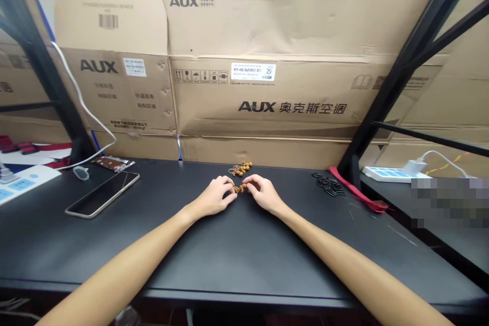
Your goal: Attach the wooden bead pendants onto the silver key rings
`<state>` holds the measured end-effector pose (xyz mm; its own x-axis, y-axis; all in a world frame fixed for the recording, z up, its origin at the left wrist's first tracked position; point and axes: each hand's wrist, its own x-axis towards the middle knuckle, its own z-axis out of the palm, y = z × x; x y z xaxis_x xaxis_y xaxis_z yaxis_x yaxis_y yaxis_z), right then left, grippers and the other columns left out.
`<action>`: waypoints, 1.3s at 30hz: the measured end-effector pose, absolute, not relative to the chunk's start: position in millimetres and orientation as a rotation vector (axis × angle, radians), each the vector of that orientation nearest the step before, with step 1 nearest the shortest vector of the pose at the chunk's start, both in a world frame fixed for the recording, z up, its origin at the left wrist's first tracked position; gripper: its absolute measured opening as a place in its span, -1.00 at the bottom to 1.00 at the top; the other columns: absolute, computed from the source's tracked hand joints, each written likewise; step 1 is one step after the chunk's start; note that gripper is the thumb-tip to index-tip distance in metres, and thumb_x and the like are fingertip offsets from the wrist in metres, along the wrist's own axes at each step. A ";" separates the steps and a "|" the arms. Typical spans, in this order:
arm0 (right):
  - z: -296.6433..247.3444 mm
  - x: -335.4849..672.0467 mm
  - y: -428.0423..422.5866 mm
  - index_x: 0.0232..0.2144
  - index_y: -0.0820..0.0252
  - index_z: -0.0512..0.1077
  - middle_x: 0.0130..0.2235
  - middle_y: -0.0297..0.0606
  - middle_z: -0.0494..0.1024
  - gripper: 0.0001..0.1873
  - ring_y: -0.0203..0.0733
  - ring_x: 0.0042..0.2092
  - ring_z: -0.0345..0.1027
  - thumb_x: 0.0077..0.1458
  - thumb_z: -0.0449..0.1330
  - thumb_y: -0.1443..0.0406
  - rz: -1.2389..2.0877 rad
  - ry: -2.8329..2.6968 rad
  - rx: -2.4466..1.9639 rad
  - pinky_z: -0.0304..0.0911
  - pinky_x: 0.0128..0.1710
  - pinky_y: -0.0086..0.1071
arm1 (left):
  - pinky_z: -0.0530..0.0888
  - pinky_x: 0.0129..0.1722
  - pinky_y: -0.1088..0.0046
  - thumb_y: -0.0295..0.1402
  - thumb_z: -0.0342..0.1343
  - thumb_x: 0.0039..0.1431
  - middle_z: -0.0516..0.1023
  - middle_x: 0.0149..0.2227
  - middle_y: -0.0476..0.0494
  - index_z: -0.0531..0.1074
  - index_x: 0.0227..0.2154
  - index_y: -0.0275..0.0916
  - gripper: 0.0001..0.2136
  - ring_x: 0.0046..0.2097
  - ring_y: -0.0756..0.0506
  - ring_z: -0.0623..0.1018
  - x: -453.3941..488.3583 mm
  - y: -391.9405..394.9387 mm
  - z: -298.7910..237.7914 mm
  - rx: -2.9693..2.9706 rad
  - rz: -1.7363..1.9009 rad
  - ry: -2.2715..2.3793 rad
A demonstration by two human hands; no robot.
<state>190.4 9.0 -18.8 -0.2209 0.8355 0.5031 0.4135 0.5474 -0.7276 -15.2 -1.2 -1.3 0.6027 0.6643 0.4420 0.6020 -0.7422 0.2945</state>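
Both my hands rest on the black table point(237, 249) near its far edge. My left hand point(214, 196) and my right hand point(264, 193) meet fingertip to fingertip, pinching a small orange-brown bead charm point(240, 188) between them. Just behind it lies a little pile of similar brown bead charms with metal rings point(240, 168). Both hands have their fingers curled closed on the small piece.
A phone point(102, 194) lies face up at the left, with a white cable point(82, 102) and power strip point(23, 181) beyond it. Dark rings point(328, 184) and a red strap point(357, 193) lie at the right. Cardboard boxes point(267, 91) wall off the back. Black shelf posts point(397, 71) stand on both sides.
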 end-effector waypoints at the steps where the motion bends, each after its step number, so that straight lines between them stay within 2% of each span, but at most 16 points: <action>1: -19.2 189.5 8.4 -0.31 0.19 0.43 -0.37 -0.27 0.51 -0.80 -0.23 -0.37 0.37 0.07 0.06 0.25 0.623 -1.838 -1.000 0.31 -0.29 -0.33 | 0.33 -0.01 0.24 -0.27 0.01 0.22 0.41 -0.11 -0.12 0.44 -0.42 -0.21 -0.82 -0.09 -0.13 0.40 -15.2 -1.9 -1.3 2.706 0.821 1.099; 7: -16.2 182.7 1.9 -0.29 0.20 0.39 -0.44 -0.32 0.47 -0.80 -0.25 -0.38 0.38 0.08 0.09 0.21 0.910 -1.815 -0.852 0.32 -0.35 -0.36 | 0.34 -0.02 0.25 -0.33 -0.02 0.23 0.42 -0.13 -0.12 0.44 -0.41 -0.20 -0.83 -0.09 -0.12 0.40 -13.6 -2.0 -2.1 2.725 0.823 1.076; 19: -15.1 182.8 0.9 -0.30 0.20 0.39 -0.44 -0.32 0.47 -0.80 -0.26 -0.39 0.38 0.06 0.10 0.21 0.943 -1.826 -0.845 0.32 -0.35 -0.36 | 0.35 -0.02 0.27 -0.33 -0.02 0.23 0.43 -0.14 -0.11 0.46 -0.39 -0.20 -0.82 -0.10 -0.11 0.40 -12.4 -1.9 -1.8 2.675 0.826 1.041; 25: -15.0 191.4 8.7 -0.35 0.20 0.43 -0.41 -0.26 0.51 -0.81 -0.22 -0.43 0.37 0.02 0.05 0.25 0.606 -1.778 -1.080 0.31 -0.35 -0.33 | 0.34 0.02 0.30 -0.33 -0.01 0.22 0.42 -0.11 -0.13 0.45 -0.43 -0.22 -0.82 -0.08 -0.10 0.43 -13.0 -3.1 5.9 2.588 0.920 1.014; 30: -13.3 201.4 15.2 -0.37 0.19 0.42 -0.40 -0.25 0.51 -0.81 -0.22 -0.45 0.33 0.02 0.05 0.25 0.429 -1.698 -1.148 0.27 -0.38 -0.33 | 0.35 -0.03 0.31 -0.34 -0.01 0.21 0.44 -0.13 -0.13 0.43 -0.45 -0.22 -0.82 -0.10 -0.10 0.43 -16.4 0.4 7.4 2.594 0.948 1.082; 35: -14.7 204.7 16.3 -0.35 0.18 0.42 -0.35 -0.24 0.50 -0.81 -0.21 -0.38 0.32 0.05 0.01 0.31 0.245 -1.758 -1.198 0.24 -0.31 -0.33 | 0.33 -0.08 0.23 -0.37 -0.02 0.20 0.42 -0.14 -0.15 0.42 -0.45 -0.23 -0.83 -0.11 -0.15 0.40 -23.3 6.9 0.3 2.768 0.877 1.229; 39: -15.2 205.2 14.1 -0.35 0.18 0.42 -0.31 -0.21 0.49 -0.81 -0.13 -0.24 0.27 0.06 0.01 0.38 0.022 -1.858 -1.369 0.17 -0.20 -0.29 | 0.32 -0.10 0.23 -0.37 0.00 0.19 0.41 -0.15 -0.16 0.42 -0.43 -0.23 -0.86 -0.11 -0.16 0.39 -27.9 9.4 -2.1 2.808 0.850 1.294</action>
<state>205.2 14.1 -15.2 -0.0838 0.8058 0.5863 0.7916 0.4112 -0.4520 -27.9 9.4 -2.1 0.5345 0.6887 0.4900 0.7230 -0.6728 0.1570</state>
